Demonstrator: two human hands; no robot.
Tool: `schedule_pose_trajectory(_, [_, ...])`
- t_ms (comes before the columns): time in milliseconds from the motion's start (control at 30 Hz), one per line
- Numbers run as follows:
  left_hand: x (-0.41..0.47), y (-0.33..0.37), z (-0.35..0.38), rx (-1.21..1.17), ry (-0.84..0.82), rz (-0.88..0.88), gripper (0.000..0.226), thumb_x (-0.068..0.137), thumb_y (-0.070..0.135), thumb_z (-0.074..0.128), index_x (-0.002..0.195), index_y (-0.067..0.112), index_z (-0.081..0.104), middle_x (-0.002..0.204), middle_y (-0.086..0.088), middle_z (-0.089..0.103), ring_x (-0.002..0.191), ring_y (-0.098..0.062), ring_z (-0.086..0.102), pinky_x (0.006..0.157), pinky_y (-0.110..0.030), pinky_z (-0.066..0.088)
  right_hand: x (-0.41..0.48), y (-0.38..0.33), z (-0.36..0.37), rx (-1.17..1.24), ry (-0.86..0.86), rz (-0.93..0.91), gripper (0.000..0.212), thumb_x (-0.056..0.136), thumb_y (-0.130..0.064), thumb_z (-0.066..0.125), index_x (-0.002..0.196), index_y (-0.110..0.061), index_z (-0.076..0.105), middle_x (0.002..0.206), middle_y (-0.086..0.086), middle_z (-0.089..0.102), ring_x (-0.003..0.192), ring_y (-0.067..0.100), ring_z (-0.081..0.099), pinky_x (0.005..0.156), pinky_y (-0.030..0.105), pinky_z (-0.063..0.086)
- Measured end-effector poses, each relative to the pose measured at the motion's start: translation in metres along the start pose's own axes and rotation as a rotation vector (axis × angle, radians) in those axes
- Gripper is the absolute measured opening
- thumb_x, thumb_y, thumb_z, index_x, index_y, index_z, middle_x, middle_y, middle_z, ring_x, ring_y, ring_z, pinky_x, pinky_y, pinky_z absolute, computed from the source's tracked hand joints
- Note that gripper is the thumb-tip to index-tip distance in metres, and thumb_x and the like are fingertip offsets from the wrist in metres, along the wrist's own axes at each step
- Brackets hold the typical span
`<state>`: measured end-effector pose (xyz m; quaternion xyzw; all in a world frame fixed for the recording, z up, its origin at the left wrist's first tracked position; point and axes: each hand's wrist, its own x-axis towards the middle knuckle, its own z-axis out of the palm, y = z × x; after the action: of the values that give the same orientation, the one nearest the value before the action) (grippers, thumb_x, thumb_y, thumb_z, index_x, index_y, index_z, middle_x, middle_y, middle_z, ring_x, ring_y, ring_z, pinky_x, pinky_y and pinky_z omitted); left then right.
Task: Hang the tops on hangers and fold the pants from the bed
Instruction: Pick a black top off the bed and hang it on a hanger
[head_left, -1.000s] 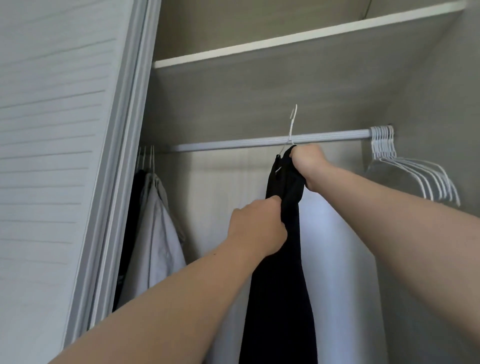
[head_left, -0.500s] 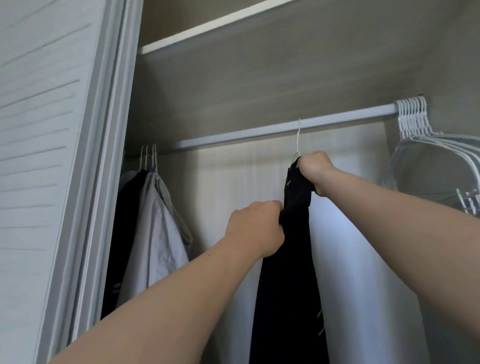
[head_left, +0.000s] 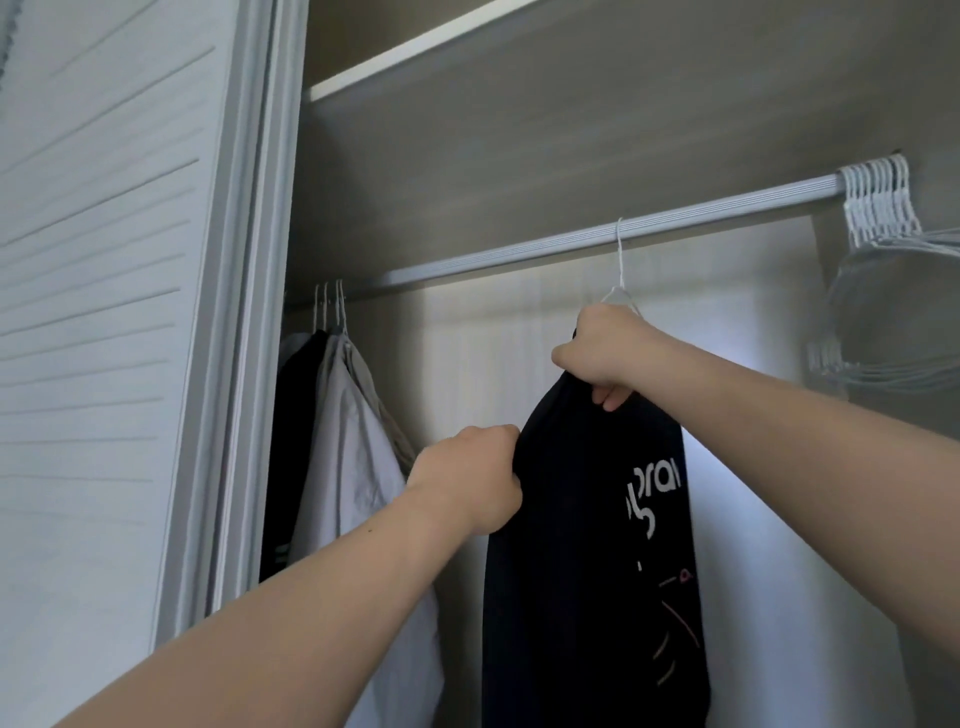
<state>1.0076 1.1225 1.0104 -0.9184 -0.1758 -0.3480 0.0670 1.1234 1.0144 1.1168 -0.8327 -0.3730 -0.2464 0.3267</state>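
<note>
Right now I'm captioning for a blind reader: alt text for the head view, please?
Both hands hold a black printed top on a white hanger hooked over the closet rod: left hand grips its edge, right hand its shoulder. Hung garments sit left, empty hangers right.

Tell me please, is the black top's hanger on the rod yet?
On: the hanger hook loops over the rod.

Matt black cloth top (head_left: 582, 519) (printed), ribbed metal rail (head_left: 519, 253), wire hanger (head_left: 620, 260).
</note>
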Motion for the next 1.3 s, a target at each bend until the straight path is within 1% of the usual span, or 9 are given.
schedule_pose_trajectory(67, [-0.005, -0.006, -0.004, 0.025, -0.017, -0.026, 0.008, 0.089, 0.017, 0.046, 0.096, 0.021, 0.048, 0.091, 0.000, 0.055, 0.083, -0.029, 0.057, 0.069, -0.035, 0.043, 0.003, -0.004, 0.010, 0.002, 0.029, -0.059, 0.023, 0.087, -0.016, 0.046, 0.075, 0.002, 0.055, 0.051, 0.019, 0.065, 0.043, 0.033, 0.066, 0.057, 0.035, 0.060])
schedule_pose_trajectory(333, [-0.022, -0.041, -0.035, 0.166, -0.073, -0.153, 0.022, 0.087, 0.016, 0.045, 0.105, 0.022, 0.056, 0.101, -0.002, 0.062, 0.092, -0.028, 0.062, 0.078, -0.041, 0.053, 0.024, -0.027, 0.067, 0.194, 0.100, -0.320, 0.025, 0.093, -0.019, 0.040, 0.078, -0.003, 0.051, 0.050, 0.016, 0.063, 0.046, 0.029, 0.066, 0.057, 0.032, 0.053])
schedule_pose_trajectory(533, [-0.030, -0.062, -0.040, 0.248, -0.035, -0.231, 0.019, 0.089, 0.014, 0.048, 0.105, 0.021, 0.054, 0.086, 0.003, 0.053, 0.072, -0.022, 0.053, 0.068, -0.036, 0.048, 0.049, -0.056, 0.108, 0.416, 0.072, -0.402, 0.030, 0.099, -0.021, 0.044, 0.074, -0.006, 0.051, 0.063, 0.017, 0.065, 0.044, 0.025, 0.067, 0.064, 0.032, 0.057])
schedule_pose_trajectory(700, [-0.036, -0.074, -0.040, 0.339, -0.095, -0.326, 0.019, 0.090, 0.010, 0.049, 0.106, 0.020, 0.054, 0.089, 0.000, 0.059, 0.076, -0.022, 0.060, 0.064, -0.035, 0.051, 0.066, -0.083, 0.143, 0.528, 0.002, -0.426, 0.034, 0.103, -0.028, 0.048, 0.089, 0.002, 0.058, 0.078, 0.018, 0.069, 0.051, 0.032, 0.069, 0.064, 0.037, 0.058])
schedule_pose_trajectory(767, [-0.038, -0.080, -0.039, 0.346, -0.125, -0.359, 0.022, 0.089, 0.007, 0.049, 0.108, 0.017, 0.055, 0.089, -0.002, 0.059, 0.075, -0.022, 0.060, 0.060, -0.033, 0.049, 0.074, -0.094, 0.157, 0.522, -0.009, -0.436, 0.034, 0.103, -0.027, 0.048, 0.087, 0.001, 0.058, 0.079, 0.018, 0.068, 0.052, 0.032, 0.068, 0.063, 0.037, 0.057])
schedule_pose_trajectory(933, [-0.033, -0.088, -0.031, 0.298, -0.159, -0.440, 0.029, 0.090, -0.002, 0.049, 0.115, 0.011, 0.053, 0.087, -0.004, 0.056, 0.070, -0.018, 0.057, 0.054, -0.028, 0.044, 0.097, -0.113, 0.194, 0.474, -0.009, -0.442, 0.037, 0.104, -0.023, 0.046, 0.069, -0.013, 0.041, 0.077, 0.009, 0.050, 0.075, 0.030, 0.050, 0.067, 0.033, 0.036])
schedule_pose_trajectory(1100, [-0.022, -0.087, -0.015, 0.337, -0.188, -0.461, 0.024, 0.089, -0.004, 0.050, 0.109, 0.010, 0.049, 0.081, -0.003, 0.050, 0.061, -0.015, 0.049, 0.046, -0.025, 0.036, 0.114, -0.134, 0.222, 0.525, -0.088, -0.476, 0.039, 0.104, -0.027, 0.047, 0.067, -0.018, 0.039, 0.082, 0.009, 0.051, 0.073, 0.030, 0.050, 0.067, 0.032, 0.036])
schedule_pose_trajectory(1233, [-0.017, -0.091, -0.009, 0.356, -0.219, -0.475, 0.026, 0.090, -0.003, 0.052, 0.112, 0.010, 0.049, 0.083, -0.003, 0.051, 0.063, -0.016, 0.052, 0.047, -0.026, 0.039, 0.121, -0.129, 0.237, 0.591, -0.100, -0.468, 0.035, 0.104, -0.032, 0.047, 0.071, -0.022, 0.039, 0.087, 0.009, 0.053, 0.083, 0.031, 0.055, 0.069, 0.032, 0.036])
schedule_pose_trajectory(1300, [-0.018, -0.093, -0.006, 0.368, -0.220, -0.474, 0.023, 0.091, -0.001, 0.052, 0.110, 0.011, 0.049, 0.086, -0.004, 0.054, 0.068, -0.020, 0.058, 0.052, -0.028, 0.044, 0.120, -0.121, 0.243, 0.642, -0.142, -0.475, 0.017, 0.103, -0.038, 0.049, 0.091, -0.027, 0.057, 0.103, 0.011, 0.060, 0.101, 0.035, 0.060, 0.075, 0.030, 0.039])
